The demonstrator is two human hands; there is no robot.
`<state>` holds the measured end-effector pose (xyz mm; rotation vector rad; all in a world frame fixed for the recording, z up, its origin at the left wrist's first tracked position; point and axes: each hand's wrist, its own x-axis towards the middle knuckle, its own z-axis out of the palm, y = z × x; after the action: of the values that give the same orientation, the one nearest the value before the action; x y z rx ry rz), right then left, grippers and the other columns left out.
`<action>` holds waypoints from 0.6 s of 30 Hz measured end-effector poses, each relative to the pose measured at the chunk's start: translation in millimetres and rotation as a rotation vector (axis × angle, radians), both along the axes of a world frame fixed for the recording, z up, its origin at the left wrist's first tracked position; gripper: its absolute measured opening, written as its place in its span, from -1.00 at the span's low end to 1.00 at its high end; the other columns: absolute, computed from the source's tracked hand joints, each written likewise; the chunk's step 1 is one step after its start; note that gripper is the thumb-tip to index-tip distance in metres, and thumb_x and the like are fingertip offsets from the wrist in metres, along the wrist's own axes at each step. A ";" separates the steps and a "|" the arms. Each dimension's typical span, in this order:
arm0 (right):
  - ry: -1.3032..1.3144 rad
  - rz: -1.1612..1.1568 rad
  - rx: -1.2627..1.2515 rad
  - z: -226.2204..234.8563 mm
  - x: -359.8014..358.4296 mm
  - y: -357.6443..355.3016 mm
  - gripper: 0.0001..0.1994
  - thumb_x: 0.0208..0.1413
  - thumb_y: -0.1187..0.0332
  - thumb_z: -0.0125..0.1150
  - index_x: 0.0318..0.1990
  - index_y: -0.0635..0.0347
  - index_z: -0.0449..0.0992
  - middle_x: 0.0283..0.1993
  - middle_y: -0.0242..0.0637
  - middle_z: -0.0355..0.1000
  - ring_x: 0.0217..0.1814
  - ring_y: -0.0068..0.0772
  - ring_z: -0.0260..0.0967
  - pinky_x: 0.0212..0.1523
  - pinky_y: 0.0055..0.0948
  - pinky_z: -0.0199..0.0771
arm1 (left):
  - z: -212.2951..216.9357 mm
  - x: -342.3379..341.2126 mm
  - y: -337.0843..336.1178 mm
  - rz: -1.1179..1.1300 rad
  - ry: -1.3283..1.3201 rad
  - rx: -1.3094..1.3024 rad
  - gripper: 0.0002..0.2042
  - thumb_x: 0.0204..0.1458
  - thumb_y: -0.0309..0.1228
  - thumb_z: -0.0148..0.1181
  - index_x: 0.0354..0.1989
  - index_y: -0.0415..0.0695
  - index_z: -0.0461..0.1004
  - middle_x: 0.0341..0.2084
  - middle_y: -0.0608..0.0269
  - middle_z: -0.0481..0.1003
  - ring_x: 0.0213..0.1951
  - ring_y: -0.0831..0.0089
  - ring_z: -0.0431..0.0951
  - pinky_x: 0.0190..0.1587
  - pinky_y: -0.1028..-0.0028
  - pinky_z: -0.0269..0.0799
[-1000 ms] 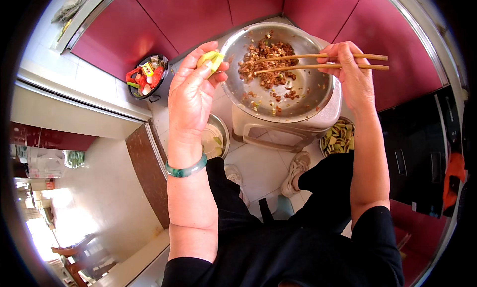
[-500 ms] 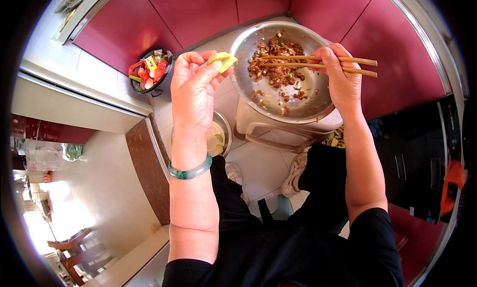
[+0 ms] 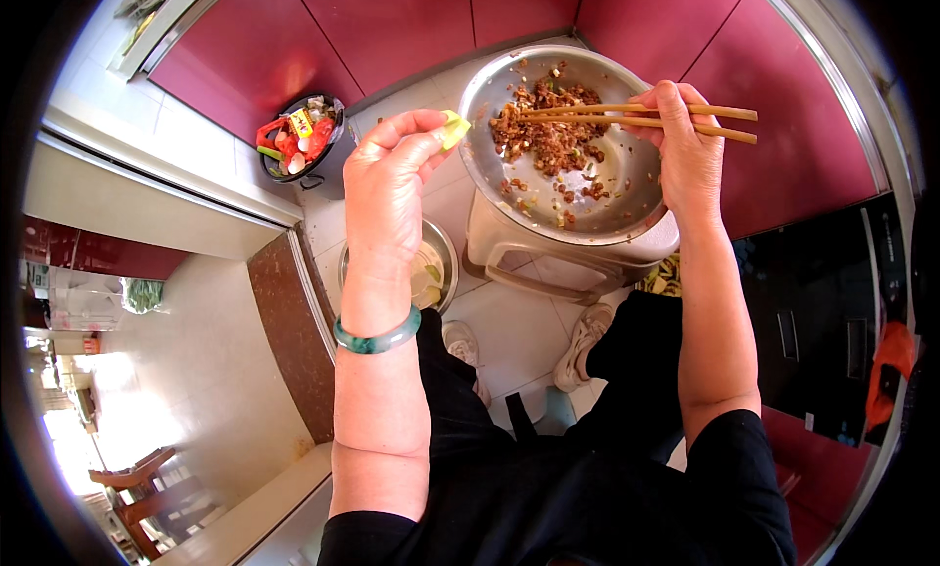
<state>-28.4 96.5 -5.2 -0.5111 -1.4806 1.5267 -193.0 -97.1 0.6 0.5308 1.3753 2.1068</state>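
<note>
Holding one green piece (image 3: 454,131) between thumb and fingers, the left hand (image 3: 390,189) stands just left of one metal bowl (image 3: 632,189); less of the piece shows than half a second ago. The right hand (image 3: 687,160) grips two chopsticks (image 3: 599,109), tips now closer together, in the brown chopped mixture (image 3: 556,140). One stool (image 3: 534,235) bears the bowl.

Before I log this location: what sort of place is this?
Probably a home kitchen: glossy red cabinet fronts, a steel bowl holding chopped food mixture, and a bin nearby.
</note>
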 end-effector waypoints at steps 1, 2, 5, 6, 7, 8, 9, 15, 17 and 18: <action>0.008 0.001 -0.003 0.4 1.3 1.1 -0.80 0.14 0.32 0.05 -0.41 0.28 0.43 -0.43 -0.27 0.41 -0.38 -0.48 0.42 -0.34 -0.48 0.51 | 0.2 0.7 0.8 -0.009 -0.001 0.003 -0.88 -0.04 -0.64 -0.01 -0.33 -0.35 0.44 -0.32 0.08 0.47 -0.20 0.30 0.50 -0.03 0.33 0.42; 0.034 -0.002 -0.022 2.0 3.7 1.9 -0.80 0.14 0.32 0.04 -0.41 0.27 0.43 -0.42 -0.26 0.41 -0.38 -0.47 0.42 -0.34 -0.48 0.51 | 0.3 1.3 1.7 -0.019 -0.003 0.006 -0.87 -0.04 -0.64 0.00 -0.32 -0.35 0.43 -0.32 0.09 0.47 -0.20 0.30 0.50 -0.04 0.34 0.42; 0.084 0.005 -0.057 6.2 13.0 7.5 -0.79 0.15 0.29 0.03 -0.41 0.26 0.41 -0.39 -0.25 0.41 -0.36 -0.43 0.43 -0.32 -0.44 0.52 | -1.0 1.2 4.0 -0.037 0.000 -0.010 -0.87 -0.04 -0.64 0.00 -0.30 -0.34 0.41 -0.31 0.09 0.46 -0.20 0.31 0.50 -0.05 0.36 0.43; 0.095 0.000 -0.067 6.5 15.3 8.8 -0.78 0.15 0.29 0.03 -0.41 0.26 0.41 -0.39 -0.24 0.41 -0.36 -0.42 0.43 -0.31 -0.43 0.52 | -1.6 1.4 5.1 -0.043 0.002 -0.021 -0.87 -0.03 -0.64 0.00 -0.30 -0.33 0.40 -0.31 0.09 0.46 -0.21 0.31 0.50 -0.06 0.36 0.43; 0.106 -0.005 -0.077 7.1 17.2 9.8 -0.78 0.15 0.28 0.02 -0.41 0.26 0.41 -0.38 -0.24 0.41 -0.35 -0.42 0.43 -0.30 -0.41 0.52 | -1.7 1.9 6.5 -0.040 0.005 0.001 -0.88 -0.03 -0.64 0.00 -0.30 -0.32 0.39 -0.32 0.09 0.46 -0.21 0.32 0.50 -0.07 0.37 0.44; 0.118 -0.010 -0.087 7.7 19.2 11.3 -0.78 0.15 0.28 0.02 -0.41 0.26 0.41 -0.38 -0.23 0.41 -0.34 -0.41 0.43 -0.29 -0.40 0.52 | -1.7 2.8 8.4 -0.037 0.007 0.023 -0.89 -0.03 -0.64 -0.01 -0.31 -0.30 0.38 -0.32 0.09 0.46 -0.21 0.33 0.50 -0.08 0.38 0.45; 0.120 -0.023 -0.086 9.4 22.0 13.4 -0.77 0.16 0.26 0.01 -0.41 0.24 0.41 -0.38 -0.23 0.41 -0.34 -0.38 0.43 -0.28 -0.36 0.52 | -0.9 3.9 10.1 -0.035 0.011 0.047 -0.89 -0.03 -0.64 -0.01 -0.31 -0.29 0.37 -0.32 0.09 0.46 -0.21 0.33 0.50 -0.10 0.39 0.46; 0.284 0.069 -0.178 9.9 47.5 26.6 -0.75 0.17 0.20 -0.01 -0.42 0.19 0.40 -0.36 -0.21 0.41 -0.30 -0.32 0.43 -0.28 -0.36 0.52 | -1.7 13.4 21.1 -0.103 -0.021 0.068 -0.90 -0.05 -0.66 -0.01 -0.34 -0.26 0.36 -0.34 0.10 0.46 -0.25 0.34 0.51 -0.14 0.41 0.49; 0.333 0.098 -0.190 15.2 54.5 23.9 -0.72 0.17 0.16 -0.03 -0.42 0.19 0.38 -0.35 -0.20 0.41 -0.28 -0.32 0.43 -0.28 -0.38 0.52 | -1.7 17.1 23.3 -0.121 -0.029 0.056 -0.90 -0.05 -0.66 0.00 -0.35 -0.27 0.38 -0.34 0.10 0.46 -0.26 0.34 0.52 -0.12 0.40 0.49; 0.345 0.118 -0.207 17.8 57.3 21.9 -0.71 0.17 0.15 -0.04 -0.43 0.19 0.38 -0.36 -0.20 0.41 -0.29 -0.33 0.43 -0.27 -0.38 0.52 | -1.8 19.1 25.6 -0.133 -0.035 0.047 -0.91 -0.05 -0.66 0.00 -0.36 -0.28 0.39 -0.34 0.10 0.47 -0.26 0.34 0.52 -0.12 0.39 0.49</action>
<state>28.8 118.4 12.5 -0.2635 -1.1100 1.7718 -173.9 -71.5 -1.2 0.5859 1.2389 2.0355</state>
